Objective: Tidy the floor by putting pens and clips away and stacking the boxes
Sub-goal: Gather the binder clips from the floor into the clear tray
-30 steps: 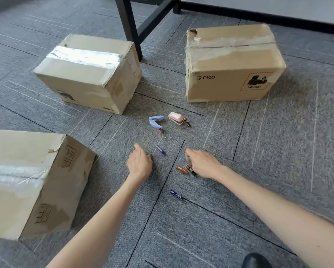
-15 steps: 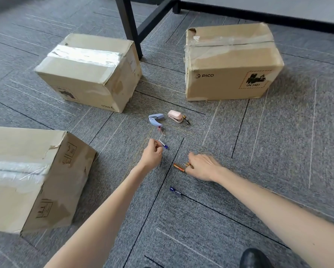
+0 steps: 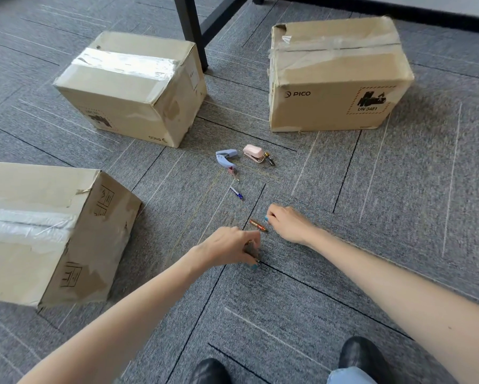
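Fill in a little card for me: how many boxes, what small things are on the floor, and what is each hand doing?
boxes: three, taped, apart, none stacked: far left box, far right box, near left box
small things: blue clip, pink stapler, blue pen, orange pen, all lying on the carpet
left hand: fingers curled down at the carpet, blurred; cannot tell if it holds anything
right hand: fingers curled beside the orange pen; what it holds is hidden
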`<move>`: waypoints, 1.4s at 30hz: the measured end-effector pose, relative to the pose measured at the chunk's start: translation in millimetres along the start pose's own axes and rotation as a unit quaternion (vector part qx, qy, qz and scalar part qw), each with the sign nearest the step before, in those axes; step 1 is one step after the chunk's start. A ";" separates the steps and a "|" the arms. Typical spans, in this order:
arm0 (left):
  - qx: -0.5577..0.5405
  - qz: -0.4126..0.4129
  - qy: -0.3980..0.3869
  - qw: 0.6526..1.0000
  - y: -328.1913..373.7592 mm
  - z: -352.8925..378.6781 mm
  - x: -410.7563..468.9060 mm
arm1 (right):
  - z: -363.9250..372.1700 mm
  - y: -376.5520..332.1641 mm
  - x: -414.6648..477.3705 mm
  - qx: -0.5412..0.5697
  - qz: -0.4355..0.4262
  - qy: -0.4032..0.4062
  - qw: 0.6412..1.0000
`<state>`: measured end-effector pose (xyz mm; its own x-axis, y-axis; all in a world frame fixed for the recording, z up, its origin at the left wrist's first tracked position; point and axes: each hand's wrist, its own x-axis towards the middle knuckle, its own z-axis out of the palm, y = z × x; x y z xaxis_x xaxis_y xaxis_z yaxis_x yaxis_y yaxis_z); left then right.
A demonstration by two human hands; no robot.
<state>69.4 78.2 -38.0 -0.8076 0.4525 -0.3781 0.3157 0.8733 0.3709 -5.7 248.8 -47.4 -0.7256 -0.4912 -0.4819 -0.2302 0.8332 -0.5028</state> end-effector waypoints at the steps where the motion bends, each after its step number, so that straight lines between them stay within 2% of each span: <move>1: 0.005 0.007 -0.003 1.000 0.6 2.4 -0.3 | 1.9 -0.4 1.4 0.001 0.003 0.001 1.000; 9: -0.011 0.007 0.066 0.998 -12.9 4.4 -4.9 | 6.8 -12.1 6.5 -0.085 -0.038 0.076 0.993; 14: -0.039 -0.032 0.120 0.991 -28.9 0.3 -8.1 | 9.8 -24.1 14.6 -0.139 -0.060 0.063 0.987; 17: -0.049 -0.057 0.142 0.987 -38.3 -0.5 -6.9 | 7.4 -25.6 20.6 -0.134 -0.058 0.050 0.988; 23: -0.170 -0.133 0.179 0.960 -52.5 -10.7 7.0 | -8.9 -17.5 40.6 0.002 -0.015 0.074 0.997; 26: -0.245 -0.185 0.200 0.931 -53.5 -20.9 19.9 | -22.3 -14.4 51.6 0.105 0.004 0.090 0.990; 29: -0.303 -0.260 0.200 0.895 -51.6 -31.0 35.2 | -35.8 -12.7 60.7 0.225 0.036 0.069 0.971; 31: -0.320 -0.311 0.200 0.872 -52.0 -35.6 46.1 | -43.1 -9.8 68.2 0.260 0.054 0.062 0.962; 33: -0.323 -0.356 0.194 0.855 -53.7 -37.9 55.8 | -48.3 -6.6 77.3 0.245 0.058 0.086 0.964; 37: -0.208 -0.428 0.170 0.863 -56.1 -38.2 66.8 | -55.3 -0.9 90.3 0.119 0.064 0.155 0.979; 39: -0.163 -0.439 0.157 0.870 -53.2 -37.1 67.4 | -59.8 0.3 94.3 0.046 0.071 0.182 0.980; 42: -0.137 -0.443 0.163 0.871 -54.1 -31.9 69.7 | -67.5 -1.2 102.8 0.010 0.091 0.197 0.976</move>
<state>-19.9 56.8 -57.4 -0.7868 -0.4912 -0.3738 -0.5976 0.7578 0.2620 -123.9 214.5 -47.9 -0.9469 -0.1973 -0.2538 -0.0645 0.8901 -0.4512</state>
